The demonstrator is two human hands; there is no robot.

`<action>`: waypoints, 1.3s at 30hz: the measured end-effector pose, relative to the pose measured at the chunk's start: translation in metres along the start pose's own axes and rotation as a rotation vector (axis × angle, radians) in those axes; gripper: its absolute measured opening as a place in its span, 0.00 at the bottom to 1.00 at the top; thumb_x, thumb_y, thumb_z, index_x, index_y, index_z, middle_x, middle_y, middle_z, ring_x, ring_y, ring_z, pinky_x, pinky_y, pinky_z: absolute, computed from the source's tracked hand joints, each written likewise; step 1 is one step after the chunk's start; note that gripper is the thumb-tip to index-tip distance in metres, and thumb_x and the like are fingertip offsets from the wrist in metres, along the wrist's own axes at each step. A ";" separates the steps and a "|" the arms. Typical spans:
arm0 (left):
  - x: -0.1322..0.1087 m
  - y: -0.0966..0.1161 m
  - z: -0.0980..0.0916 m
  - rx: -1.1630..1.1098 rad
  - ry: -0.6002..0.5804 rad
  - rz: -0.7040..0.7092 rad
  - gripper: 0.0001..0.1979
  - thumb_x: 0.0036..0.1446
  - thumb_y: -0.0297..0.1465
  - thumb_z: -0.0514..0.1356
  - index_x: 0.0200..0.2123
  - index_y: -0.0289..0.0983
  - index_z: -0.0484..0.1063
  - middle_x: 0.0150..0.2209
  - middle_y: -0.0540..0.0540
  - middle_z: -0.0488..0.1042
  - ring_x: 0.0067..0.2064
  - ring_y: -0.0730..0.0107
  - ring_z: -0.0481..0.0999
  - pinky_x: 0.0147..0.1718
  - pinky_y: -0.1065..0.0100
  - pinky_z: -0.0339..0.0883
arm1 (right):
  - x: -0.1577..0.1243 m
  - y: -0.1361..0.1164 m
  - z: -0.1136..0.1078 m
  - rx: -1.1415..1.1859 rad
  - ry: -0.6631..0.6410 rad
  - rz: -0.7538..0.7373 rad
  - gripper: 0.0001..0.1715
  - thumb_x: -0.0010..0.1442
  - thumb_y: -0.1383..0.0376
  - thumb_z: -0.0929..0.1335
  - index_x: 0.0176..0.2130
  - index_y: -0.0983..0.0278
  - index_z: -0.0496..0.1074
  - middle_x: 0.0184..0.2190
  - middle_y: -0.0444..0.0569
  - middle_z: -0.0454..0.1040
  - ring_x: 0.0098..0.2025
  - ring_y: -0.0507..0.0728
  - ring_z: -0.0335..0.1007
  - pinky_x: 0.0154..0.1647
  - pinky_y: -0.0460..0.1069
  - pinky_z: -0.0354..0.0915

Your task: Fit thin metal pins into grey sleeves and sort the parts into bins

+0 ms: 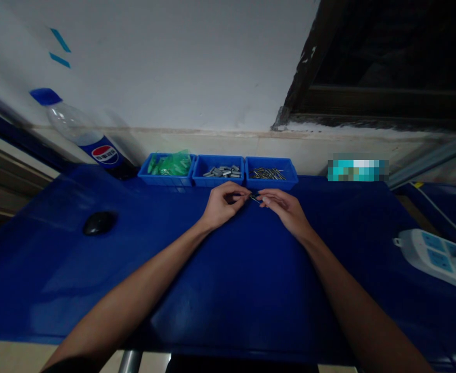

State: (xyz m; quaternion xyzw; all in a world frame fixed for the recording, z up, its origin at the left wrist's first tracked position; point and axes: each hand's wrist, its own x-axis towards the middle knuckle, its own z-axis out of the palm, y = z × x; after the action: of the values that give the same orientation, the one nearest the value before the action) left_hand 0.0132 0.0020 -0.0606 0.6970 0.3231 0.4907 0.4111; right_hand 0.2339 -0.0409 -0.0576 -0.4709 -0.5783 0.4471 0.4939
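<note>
Fingertips of my left hand (228,202) and my right hand (281,206) nearly meet above the blue table, just in front of three blue bins. Between them is a small thin metal piece (255,199), pinched by my right hand and touching the fingers of my left. Whatever else my left fingers hold is too small to make out. The left bin (167,180) has a green plastic bag (173,163) in it. Short grey metal cylinders (225,171) lie in the middle bin (218,181). Screws or pins (268,174) fill part of the right bin (271,184).
A cola bottle (84,134) leans at the back left, with a black mouse (98,223) nearer on the table (228,300). A blurred teal packet (357,168) stands at the back right. At the right edge lies a white power strip (441,256).
</note>
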 end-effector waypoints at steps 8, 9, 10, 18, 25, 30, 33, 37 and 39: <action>0.001 0.000 0.001 -0.230 -0.021 -0.176 0.13 0.53 0.33 0.75 0.40 0.33 0.83 0.41 0.40 0.84 0.41 0.67 0.84 0.42 0.68 0.81 | -0.003 -0.010 -0.001 -0.010 -0.129 0.002 0.14 0.62 0.56 0.76 0.48 0.56 0.83 0.45 0.49 0.87 0.49 0.62 0.83 0.57 0.60 0.72; 0.001 -0.001 0.001 -0.231 -0.024 -0.175 0.13 0.53 0.33 0.75 0.40 0.33 0.82 0.40 0.40 0.84 0.41 0.67 0.84 0.42 0.68 0.81 | -0.003 -0.010 -0.002 -0.007 -0.137 0.004 0.14 0.62 0.57 0.76 0.48 0.55 0.83 0.46 0.49 0.87 0.49 0.62 0.83 0.58 0.60 0.72; 0.001 -0.001 0.001 -0.231 -0.027 -0.168 0.13 0.54 0.33 0.75 0.40 0.33 0.82 0.40 0.40 0.84 0.41 0.67 0.84 0.42 0.68 0.81 | -0.002 -0.009 -0.002 -0.006 -0.139 0.006 0.15 0.62 0.57 0.76 0.49 0.55 0.83 0.47 0.49 0.87 0.50 0.62 0.83 0.59 0.60 0.72; 0.001 -0.006 0.000 -0.240 -0.073 -0.106 0.15 0.56 0.35 0.74 0.42 0.32 0.80 0.42 0.39 0.84 0.42 0.64 0.85 0.45 0.61 0.83 | -0.001 -0.009 -0.002 0.069 -0.105 0.035 0.18 0.60 0.56 0.77 0.50 0.55 0.84 0.45 0.49 0.88 0.49 0.63 0.84 0.58 0.61 0.73; -0.002 -0.002 0.004 -0.183 -0.107 -0.088 0.11 0.58 0.32 0.73 0.42 0.32 0.82 0.43 0.39 0.84 0.43 0.66 0.84 0.46 0.63 0.82 | 0.001 -0.004 -0.002 0.076 -0.029 0.029 0.11 0.59 0.56 0.78 0.42 0.56 0.86 0.39 0.49 0.87 0.41 0.60 0.83 0.49 0.57 0.74; -0.002 0.008 0.003 0.107 -0.082 0.071 0.08 0.64 0.30 0.67 0.45 0.34 0.83 0.43 0.40 0.84 0.43 0.65 0.84 0.49 0.59 0.81 | 0.001 -0.001 -0.005 0.168 0.069 -0.007 0.09 0.61 0.57 0.76 0.40 0.57 0.85 0.35 0.49 0.85 0.37 0.59 0.78 0.42 0.55 0.72; -0.003 0.007 0.003 0.325 -0.110 0.187 0.11 0.69 0.26 0.60 0.48 0.36 0.83 0.47 0.41 0.85 0.51 0.60 0.84 0.56 0.52 0.78 | -0.001 -0.004 -0.006 0.242 0.071 -0.014 0.15 0.62 0.58 0.74 0.49 0.55 0.84 0.49 0.51 0.85 0.43 0.60 0.78 0.45 0.56 0.72; -0.005 -0.002 0.004 0.482 -0.266 0.289 0.16 0.68 0.22 0.58 0.53 0.36 0.81 0.54 0.41 0.84 0.63 0.54 0.78 0.62 0.46 0.74 | -0.001 -0.006 -0.007 0.261 0.051 -0.012 0.28 0.61 0.57 0.74 0.60 0.49 0.77 0.66 0.50 0.76 0.52 0.62 0.78 0.50 0.59 0.73; -0.006 -0.005 0.005 0.545 -0.317 0.301 0.16 0.66 0.22 0.59 0.53 0.36 0.82 0.55 0.41 0.83 0.63 0.53 0.77 0.62 0.46 0.74 | -0.001 -0.006 -0.008 0.269 0.051 -0.011 0.28 0.61 0.58 0.75 0.60 0.49 0.77 0.66 0.50 0.75 0.52 0.62 0.78 0.51 0.60 0.73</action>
State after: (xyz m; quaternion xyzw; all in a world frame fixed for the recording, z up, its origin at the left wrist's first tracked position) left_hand 0.0163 -0.0021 -0.0681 0.8886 0.2680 0.3272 0.1777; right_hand 0.2408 -0.0422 -0.0513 -0.4086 -0.5028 0.5058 0.5695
